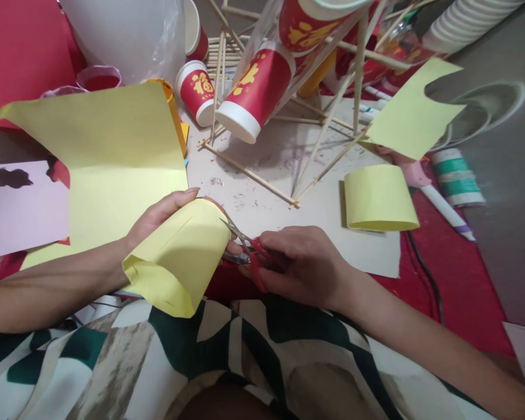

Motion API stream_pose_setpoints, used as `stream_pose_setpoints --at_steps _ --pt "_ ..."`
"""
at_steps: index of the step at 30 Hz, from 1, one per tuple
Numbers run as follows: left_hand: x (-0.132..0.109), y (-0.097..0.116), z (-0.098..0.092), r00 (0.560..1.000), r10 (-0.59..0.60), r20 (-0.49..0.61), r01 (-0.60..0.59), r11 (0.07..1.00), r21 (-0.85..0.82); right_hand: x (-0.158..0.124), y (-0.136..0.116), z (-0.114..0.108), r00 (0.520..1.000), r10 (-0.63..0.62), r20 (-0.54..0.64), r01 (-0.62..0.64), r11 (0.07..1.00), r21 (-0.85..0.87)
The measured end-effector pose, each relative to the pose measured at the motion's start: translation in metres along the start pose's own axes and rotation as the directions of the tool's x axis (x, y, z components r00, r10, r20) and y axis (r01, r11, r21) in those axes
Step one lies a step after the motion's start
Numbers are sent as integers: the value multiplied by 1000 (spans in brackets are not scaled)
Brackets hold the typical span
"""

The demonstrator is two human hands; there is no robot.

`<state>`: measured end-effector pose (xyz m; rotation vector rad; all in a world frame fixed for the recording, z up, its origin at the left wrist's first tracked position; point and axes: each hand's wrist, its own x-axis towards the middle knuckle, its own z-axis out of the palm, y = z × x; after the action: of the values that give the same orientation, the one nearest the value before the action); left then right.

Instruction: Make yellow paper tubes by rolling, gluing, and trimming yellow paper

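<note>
The curved yellow paper (pixel 181 256) sat left of the frame's centre, within the curled grip of the left hand (pixel 164 211), whose thumb lay along its upper edge. Right of centre, the right hand (pixel 301 262) gripped red-handled scissors (pixel 244 236), blade tips at the paper's right end.
</note>
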<state>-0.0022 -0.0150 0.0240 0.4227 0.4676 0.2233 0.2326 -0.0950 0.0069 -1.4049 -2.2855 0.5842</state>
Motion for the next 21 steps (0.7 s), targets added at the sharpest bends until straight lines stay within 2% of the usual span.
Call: stream_pose_setpoints --at_steps 2,4,11,21 --pt "1 -1 -4 997 3 76 -1 1000 -20 0 0 1 1000 13 6 -13 1000 -5" --pt "1 -1 -6 994 10 107 -8 1000 -24 0 -1 1 1000 20 11 -20 1000 0" --pt "1 -2 -6 994 6 110 -1 999 -44 1 -1 -1 999 23 35 -24 999 29" --pt "4 -3 -8 994 68 86 -66 997 -29 -1 2 0 1000 -1 15 0 995 100"
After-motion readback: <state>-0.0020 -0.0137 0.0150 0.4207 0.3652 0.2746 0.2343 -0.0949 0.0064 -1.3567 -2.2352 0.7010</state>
